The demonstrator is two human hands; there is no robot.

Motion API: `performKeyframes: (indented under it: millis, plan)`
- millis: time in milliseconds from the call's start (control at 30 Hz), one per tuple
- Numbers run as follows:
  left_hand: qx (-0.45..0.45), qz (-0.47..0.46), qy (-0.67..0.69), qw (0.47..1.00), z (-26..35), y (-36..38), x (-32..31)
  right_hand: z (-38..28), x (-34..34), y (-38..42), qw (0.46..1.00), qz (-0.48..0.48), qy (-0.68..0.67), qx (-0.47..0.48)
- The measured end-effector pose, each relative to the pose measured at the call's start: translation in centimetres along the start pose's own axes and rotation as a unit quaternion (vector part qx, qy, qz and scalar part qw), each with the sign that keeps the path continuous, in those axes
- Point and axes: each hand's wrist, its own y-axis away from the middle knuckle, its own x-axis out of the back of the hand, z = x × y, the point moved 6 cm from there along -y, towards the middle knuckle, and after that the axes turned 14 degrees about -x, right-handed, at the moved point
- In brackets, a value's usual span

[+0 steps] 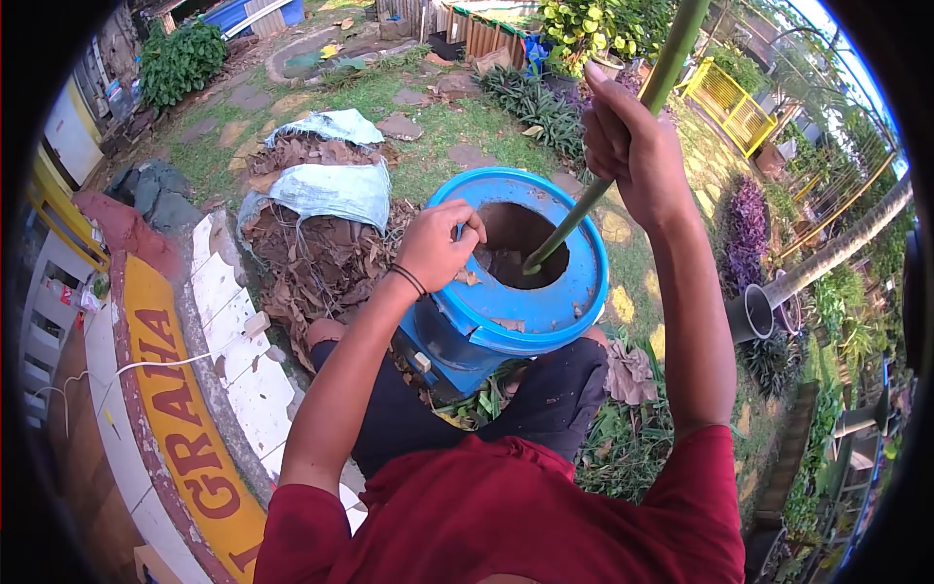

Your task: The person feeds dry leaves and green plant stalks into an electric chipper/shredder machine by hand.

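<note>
Between my knees stands a blue plastic drum [465, 336], its lid [574, 277] cut with a large round hole. My right hand [630, 146] is closed around a long green pole [589, 202], above the drum's right side. The pole slants down to the left, and its lower end reaches into the hole. At the left edge of the hole, my left hand [440, 243] rests over the lid with its fingers curled; what they hold, if anything, is hidden. A few bits of dry leaf lie on the lid. The drum's inside is dark, with some brown material showing.
Left of the drum, dry brown leaves [309, 255] spill from a torn pale-blue sack [336, 190]. A low tiled wall [229, 321] with a white cord and plug [255, 325] curves along my left. A grey pipe [751, 316] stands at the right, among plants.
</note>
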Motion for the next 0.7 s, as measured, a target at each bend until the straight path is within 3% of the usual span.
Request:
performKeyframes:
  millis: [100, 267, 367, 467, 567, 700]
  plan:
    - [0.001, 0.005, 0.004, 1.000, -0.2, 0.1, -0.1, 3.0, -0.7, -0.8, 1.000, 0.023, 0.013, -0.015]
    - [-0.015, 0.011, -0.003, 1.000, 0.1, 0.1, 0.1, 18.1, -2.6, -1.6, 0.994, 0.016, 0.061, -0.092]
    - [-0.022, -0.007, -0.029, 0.999, 0.0, 0.0, 0.2, 16.6, -4.2, -0.2, 0.994, -0.040, 0.067, -0.081]
    - [-0.028, 0.001, -0.018, 0.999, 0.1, 0.0, -0.1, 10.9, -2.4, -0.9, 0.988, 0.025, 0.107, -0.104]
    - [0.002, -0.005, 0.001, 1.000, -0.2, 0.0, -0.1, 4.0, -0.9, -1.0, 0.997, 0.063, 0.040, -0.004]
    - [-0.001, 0.007, 0.004, 1.000, -0.1, 0.1, -0.1, 6.3, -1.8, -2.3, 0.998, 0.054, 0.005, -0.018]
